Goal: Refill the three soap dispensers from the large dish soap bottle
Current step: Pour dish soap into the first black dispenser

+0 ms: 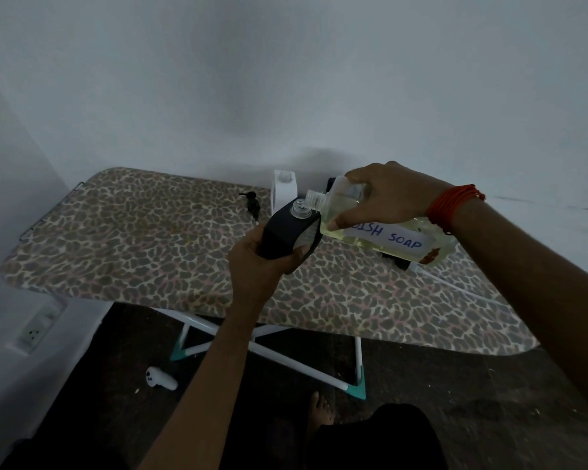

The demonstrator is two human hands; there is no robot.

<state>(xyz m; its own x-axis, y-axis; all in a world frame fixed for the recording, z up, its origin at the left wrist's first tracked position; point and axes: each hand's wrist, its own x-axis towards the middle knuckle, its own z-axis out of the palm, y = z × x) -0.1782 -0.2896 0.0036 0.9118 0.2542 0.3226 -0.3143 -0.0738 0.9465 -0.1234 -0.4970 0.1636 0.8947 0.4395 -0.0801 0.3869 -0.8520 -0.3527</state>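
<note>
Far left of the dark dispenser, a wall socket [36, 329] sits low on the wall and a white controller [160, 379] lies on the floor. The leopard-print ironing board [133, 239] spreads beneath the dispenser. Just left of it, a black pump head [252, 201] lies on the board. Here's my left hand [255, 262], fingers [294, 257] clamped round the dark dispenser [286, 235], holding it tilted above the board, clear threaded neck open. Right behind it a white dispenser [285, 188] stands upright by the wall. To its right, my right hand [391, 195] has its fingers wrapped tight on the large dish soap bottle [381, 232], tipped over, its open neck right at the dispenser's mouth. Yellowish soap sits inside; whether it's flowing, I cannot tell. A red thread band [452, 205] circles that wrist.
</note>
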